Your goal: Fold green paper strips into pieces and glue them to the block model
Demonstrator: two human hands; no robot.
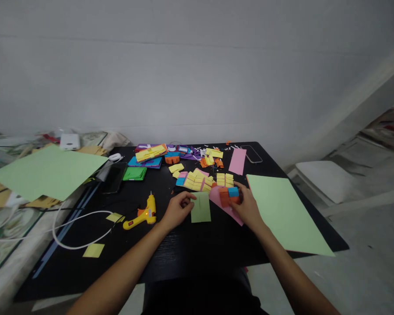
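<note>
My right hand (248, 205) grips a small orange and blue folded paper piece (226, 197) between thumb and fingers. Beneath that piece lies a pink paper sheet (233, 215), partly covered by it and by my hand. My left hand (178, 210) has its fingers loosely curved and apart, with the index fingertip at the upper left of a small green paper piece (201, 209). This green piece lies flat on the black table (170, 258) and shows a short line near its top. Just beyond both hands are several yellow folded paper strips (197, 180).
A yellow glue gun (146, 214) lies left of my left hand, near a looping white cable (80, 247). At the right is a large light green sheet (282, 210); another green sheet (51, 170) lies far left. Coloured paper stacks (146, 162) and scraps sit towards the wall.
</note>
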